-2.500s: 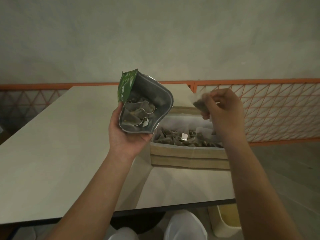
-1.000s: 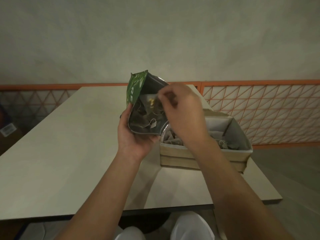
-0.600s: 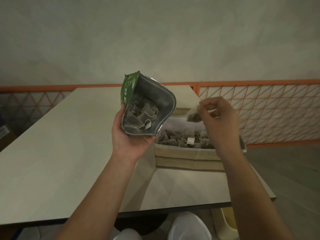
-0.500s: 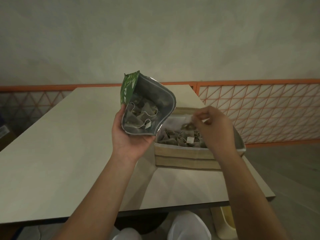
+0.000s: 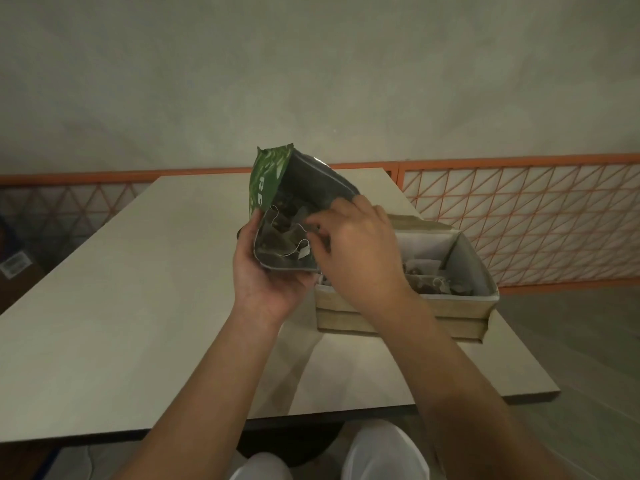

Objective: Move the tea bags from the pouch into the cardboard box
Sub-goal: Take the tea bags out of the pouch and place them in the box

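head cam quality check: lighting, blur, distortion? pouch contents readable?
Head view: dim, flat, greenish light; soft shadows of the arms fall on the pale table. Wide-angle bowing curves the orange railing. The right hand is slightly motion-blurred and covers part of the green foil pouch mouth held by the left hand; tea bags inside read as dark, low-contrast shapes.

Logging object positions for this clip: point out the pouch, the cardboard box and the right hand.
pouch (image 5: pixel 265 183), head view, on its green outer panel.
cardboard box (image 5: pixel 398 310), head view, on its near front wall.
right hand (image 5: pixel 360 251), head view, on the back of the hand.
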The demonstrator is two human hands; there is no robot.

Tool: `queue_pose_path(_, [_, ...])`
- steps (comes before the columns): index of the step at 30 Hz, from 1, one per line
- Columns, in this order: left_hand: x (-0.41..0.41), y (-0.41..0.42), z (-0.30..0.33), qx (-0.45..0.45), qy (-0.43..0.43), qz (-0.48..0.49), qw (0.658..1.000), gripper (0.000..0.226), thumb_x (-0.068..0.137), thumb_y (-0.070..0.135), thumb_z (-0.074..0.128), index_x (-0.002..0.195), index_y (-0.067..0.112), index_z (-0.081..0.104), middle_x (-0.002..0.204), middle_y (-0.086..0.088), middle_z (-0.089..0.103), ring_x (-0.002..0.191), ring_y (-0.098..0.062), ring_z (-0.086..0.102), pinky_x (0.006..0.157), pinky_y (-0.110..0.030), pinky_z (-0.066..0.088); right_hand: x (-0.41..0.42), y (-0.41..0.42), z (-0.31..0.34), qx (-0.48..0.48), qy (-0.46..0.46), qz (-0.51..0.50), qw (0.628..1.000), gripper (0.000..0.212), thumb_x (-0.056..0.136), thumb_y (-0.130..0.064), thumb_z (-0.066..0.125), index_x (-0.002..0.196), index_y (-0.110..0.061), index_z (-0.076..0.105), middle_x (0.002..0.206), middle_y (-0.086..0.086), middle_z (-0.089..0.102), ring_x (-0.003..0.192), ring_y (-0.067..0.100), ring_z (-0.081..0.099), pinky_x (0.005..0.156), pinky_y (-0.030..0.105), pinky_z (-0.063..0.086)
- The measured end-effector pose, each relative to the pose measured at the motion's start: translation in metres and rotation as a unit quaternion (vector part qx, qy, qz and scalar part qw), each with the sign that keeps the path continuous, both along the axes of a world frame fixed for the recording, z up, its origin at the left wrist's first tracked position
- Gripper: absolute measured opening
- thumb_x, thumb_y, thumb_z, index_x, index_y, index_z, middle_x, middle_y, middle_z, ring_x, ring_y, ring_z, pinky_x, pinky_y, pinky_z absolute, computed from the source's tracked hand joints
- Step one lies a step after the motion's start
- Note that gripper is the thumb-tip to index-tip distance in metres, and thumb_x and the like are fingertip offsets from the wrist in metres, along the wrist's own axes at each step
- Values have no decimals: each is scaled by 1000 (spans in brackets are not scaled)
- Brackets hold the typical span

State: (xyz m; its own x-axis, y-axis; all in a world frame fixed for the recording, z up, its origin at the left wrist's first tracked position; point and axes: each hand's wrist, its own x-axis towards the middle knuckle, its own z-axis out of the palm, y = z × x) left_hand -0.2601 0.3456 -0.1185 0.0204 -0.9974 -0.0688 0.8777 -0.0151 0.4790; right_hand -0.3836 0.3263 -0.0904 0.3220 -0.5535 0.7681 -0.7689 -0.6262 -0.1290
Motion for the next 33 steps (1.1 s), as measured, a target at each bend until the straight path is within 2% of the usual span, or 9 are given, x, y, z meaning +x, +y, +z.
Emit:
queue_pose_path(5, [2, 0, -2, 3, -5, 6, 1000, 57, 94, 55, 53, 137, 18, 64, 131, -8, 64, 117, -26, 62, 88, -35, 56, 20, 0, 7, 40, 105, -82, 990, 33, 86, -35, 64, 119, -30, 63, 109, -1, 64, 105, 23, 54, 91, 37, 33])
queue_pose_path(9, [3, 1, -2, 2, -11, 4, 1000, 57, 92, 53, 54, 135, 17, 65, 142, -9, 62, 133, -27, 57, 105, -37, 46, 27, -4, 6, 50, 112, -112, 986, 24, 88, -39, 62, 111, -34, 66, 104, -1, 62, 103, 22, 52, 92, 38, 30])
queue_pose_path(11, [4, 0, -2, -2, -8, 3, 1000, 56, 90, 53, 55, 131, 17, 67, 136, -11, 66, 122, -27, 64, 99, -37, 50, 26, -6, 2, 47, 98, -101, 989, 18, 88, -35, 62, 104, -31, 69, 102, -2, 62, 101, 22, 52, 89, 38, 29])
queue_pose_path(14, [6, -1, -2, -13, -10, 4, 1000, 53, 87, 51, 57, 122, 15, 72, 126, -12, 69, 106, -28, 67, 93, -35, 51, 18, -9, -3, 33, 2, -45, 998, 10, 88, -29, 62, 92, -28, 71, 94, -6, 64, 92, 17, 57, 81, 34, 25])
queue_pose_path(17, [7, -2, -2, -28, -10, -2, 1000, 55, 91, 52, 54, 128, 14, 69, 127, -12, 68, 104, -28, 69, 90, -35, 55, 3, -7, -1, 66, -128, 49, 988, 3, 86, -26, 68, 88, -26, 70, 87, -11, 61, 78, 4, 55, 77, 28, 34])
queue_pose_path(20, [10, -4, -3, -43, -12, -6, 999, 56, 95, 55, 49, 133, 16, 66, 131, -14, 67, 105, -31, 70, 84, -35, 61, -17, -1, 6, 123, -279, 132, 943, 3, 88, -18, 69, 90, -19, 68, 92, -7, 58, 77, 1, 55, 69, 12, 43])
queue_pose_path(25, [18, -7, -6, -48, 11, -2, 999, 51, 97, 54, 50, 120, 16, 75, 139, -14, 63, 123, -36, 59, 89, -39, 57, -50, -6, 8, 185, -439, 101, 873, 4, 91, -23, 65, 90, -24, 61, 101, 1, 63, 82, 8, 59, 64, 10, 45])
queue_pose_path(29, [15, -4, -8, -52, 25, -4, 998, 47, 97, 52, 52, 114, 16, 78, 138, -15, 63, 120, -36, 61, 84, -40, 60, -61, -22, -1, 265, -395, 45, 878, 5, 90, -22, 67, 91, -19, 63, 85, 5, 68, 75, 20, 64, 62, 22, 51])
queue_pose_path(33, [11, 0, -7, -56, 28, -6, 998, 46, 98, 50, 51, 112, 14, 78, 128, -16, 68, 108, -36, 68, 78, -40, 62, -52, -28, -15, 358, -239, 8, 903, 22, 90, -31, 66, 110, -25, 62, 94, -8, 62, 82, 6, 59, 65, 23, 49])
